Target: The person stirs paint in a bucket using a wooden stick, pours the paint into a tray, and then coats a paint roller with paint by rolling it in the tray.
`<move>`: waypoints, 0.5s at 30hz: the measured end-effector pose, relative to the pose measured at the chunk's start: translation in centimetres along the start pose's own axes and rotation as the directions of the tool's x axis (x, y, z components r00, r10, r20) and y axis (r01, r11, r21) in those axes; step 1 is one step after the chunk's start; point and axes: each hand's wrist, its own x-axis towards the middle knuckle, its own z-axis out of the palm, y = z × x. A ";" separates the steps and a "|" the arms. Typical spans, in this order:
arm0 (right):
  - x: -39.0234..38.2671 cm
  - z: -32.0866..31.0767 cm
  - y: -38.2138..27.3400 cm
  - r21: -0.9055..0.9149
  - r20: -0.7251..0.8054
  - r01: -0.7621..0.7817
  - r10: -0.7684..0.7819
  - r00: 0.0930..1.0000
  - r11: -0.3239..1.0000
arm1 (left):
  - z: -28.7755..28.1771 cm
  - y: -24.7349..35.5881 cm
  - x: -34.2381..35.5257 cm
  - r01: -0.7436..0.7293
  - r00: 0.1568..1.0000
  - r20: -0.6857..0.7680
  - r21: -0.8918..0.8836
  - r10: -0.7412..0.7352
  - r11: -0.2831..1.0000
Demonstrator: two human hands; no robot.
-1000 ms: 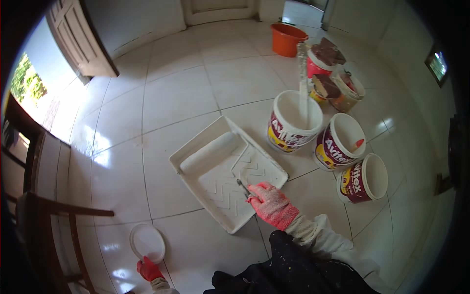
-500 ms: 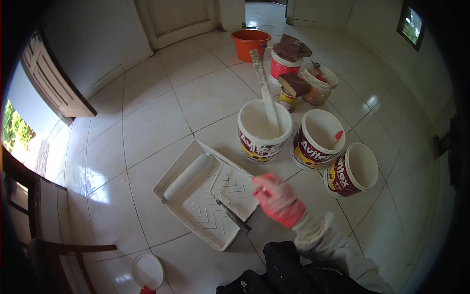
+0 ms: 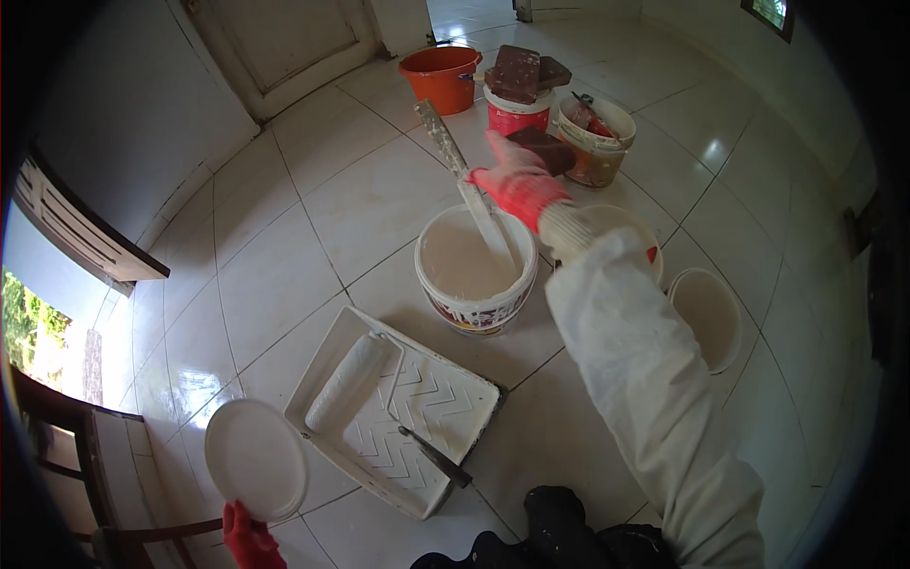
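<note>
My left hand (image 3: 248, 537), in a red glove, grips the lower edge of a round white bucket lid (image 3: 256, 459), held up at the left. My right hand (image 3: 521, 182), in a pink and red glove, reaches forward with thumb and fingers apart. Its thumb is right beside a paint-crusted stirring stick (image 3: 447, 142); whether they touch, I cannot tell. The stick leans in a bucket of off-white paint (image 3: 464, 261). Nearer to me lies a white paint tray (image 3: 483, 403), where a paint roller (image 3: 351, 379) rests with its dark handle across the ribbed slope.
Two more paint buckets, one partly behind my right arm, the other a white bucket (image 3: 706, 318), stand to the right. Further back are an orange bucket (image 3: 443, 81), a red-and-white bucket (image 3: 517, 116) topped with brown blocks (image 3: 519, 74), and a tool bucket (image 3: 597, 142). A chair stands lower left.
My right hand has moved from beside the tray, forward and up to the stirring stick. My left hand has come further into view, raising the lid. The view has shifted.
</note>
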 end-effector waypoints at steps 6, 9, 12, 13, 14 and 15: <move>2.2 3.2 0.0 0.095 0.444 -0.114 0.060 0.894 0.989 | 10.2 2.0 0.4 0.057 0.988 0.143 0.015 -0.059 0.998; 1.2 1.4 2.3 0.257 0.316 -0.084 -0.001 0.949 0.963 | 8.1 1.1 1.5 0.168 0.939 0.296 0.048 -0.174 0.985; -0.8 -0.4 2.0 0.364 0.265 -0.124 0.025 0.964 0.923 | 13.0 2.5 -0.4 0.101 0.995 -0.026 0.307 -0.097 0.946; -0.8 -0.1 2.3 0.433 0.251 -0.124 0.013 0.968 0.893 | 13.2 2.2 -0.2 0.078 0.997 -0.021 0.329 -0.075 0.941; -0.8 1.2 2.9 0.481 0.144 0.061 -0.148 0.978 0.875 | 13.4 1.8 -0.2 0.055 0.998 -0.015 0.351 -0.053 0.935; -1.1 1.8 3.4 0.477 0.148 0.056 -0.143 0.979 0.877 | 13.6 1.4 -0.1 0.060 0.998 -0.012 0.353 -0.059 0.934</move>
